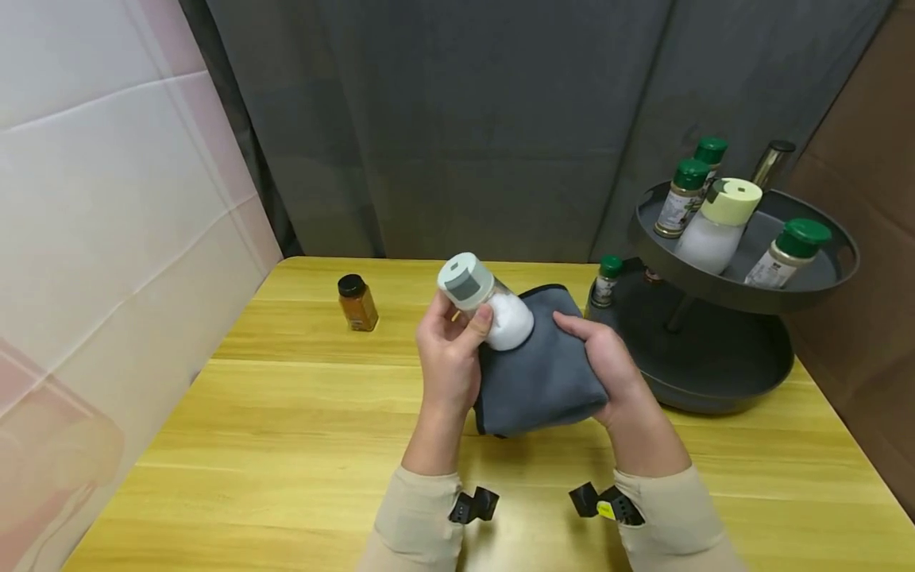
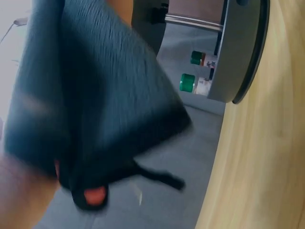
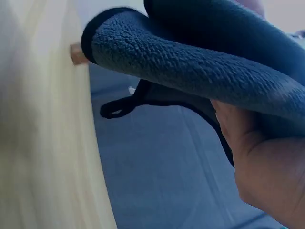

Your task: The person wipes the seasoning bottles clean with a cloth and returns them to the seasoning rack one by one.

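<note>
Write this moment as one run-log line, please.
left hand: holds pale-capped bottle | right hand: holds gray cloth | black-lidded jar: on table

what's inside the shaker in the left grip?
The shaker has white contents showing through its side. The left grip covers part of that side; the cap hides the opening. Can't tell what the contents are.

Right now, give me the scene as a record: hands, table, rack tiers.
left hand: grips pale-capped bottle, tilted, against gray cloth
right hand: holds the cloth
table: black-capped jar, upright, left of both hands
upper tier: three green-capped bottles, yellow-capped bottle, dark-topped container
lower tier: two more green-capped bottles
</note>
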Action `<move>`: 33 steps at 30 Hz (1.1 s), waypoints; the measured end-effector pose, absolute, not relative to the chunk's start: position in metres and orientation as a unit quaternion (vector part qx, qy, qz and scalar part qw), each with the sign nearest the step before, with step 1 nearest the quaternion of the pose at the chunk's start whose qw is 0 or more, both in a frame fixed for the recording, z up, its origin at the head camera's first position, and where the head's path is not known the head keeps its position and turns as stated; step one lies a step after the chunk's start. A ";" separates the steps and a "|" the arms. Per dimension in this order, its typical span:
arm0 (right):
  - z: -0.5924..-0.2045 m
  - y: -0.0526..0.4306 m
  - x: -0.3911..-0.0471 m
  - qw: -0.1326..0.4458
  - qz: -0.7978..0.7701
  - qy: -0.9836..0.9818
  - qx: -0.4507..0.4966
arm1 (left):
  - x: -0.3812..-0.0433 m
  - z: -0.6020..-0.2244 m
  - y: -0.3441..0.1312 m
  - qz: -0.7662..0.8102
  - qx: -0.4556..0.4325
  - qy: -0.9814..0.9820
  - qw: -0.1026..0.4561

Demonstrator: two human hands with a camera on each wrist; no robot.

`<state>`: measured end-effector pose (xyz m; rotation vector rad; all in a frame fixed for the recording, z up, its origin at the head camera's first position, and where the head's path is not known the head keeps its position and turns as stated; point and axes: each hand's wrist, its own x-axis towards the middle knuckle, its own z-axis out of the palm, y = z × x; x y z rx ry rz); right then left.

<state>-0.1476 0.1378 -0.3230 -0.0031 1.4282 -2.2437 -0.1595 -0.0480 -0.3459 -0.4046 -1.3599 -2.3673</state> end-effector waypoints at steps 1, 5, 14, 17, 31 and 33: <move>-0.322 0.141 -0.148 0.231 -0.822 0.521 0.002 | -0.159 -0.346 -0.048 -0.844 -0.144 -0.480 0.188; -0.316 0.148 -0.150 0.191 -0.834 0.518 0.023 | -0.158 -0.346 -0.047 -0.850 -0.147 -0.470 0.188; -0.319 0.141 -0.146 0.198 -0.840 0.505 0.031 | -0.158 -0.344 -0.041 -0.836 -0.150 -0.491 0.196; -0.319 0.145 -0.146 0.202 -0.835 0.511 0.025 | -0.158 -0.345 -0.043 -0.839 -0.145 -0.486 0.197; -0.323 0.137 -0.145 0.186 -0.831 0.520 0.060 | -0.153 -0.344 -0.041 -0.822 -0.144 -0.515 0.195; -0.323 0.138 -0.143 0.195 -0.828 0.524 0.056 | -0.153 -0.345 -0.042 -0.827 -0.139 -0.508 0.195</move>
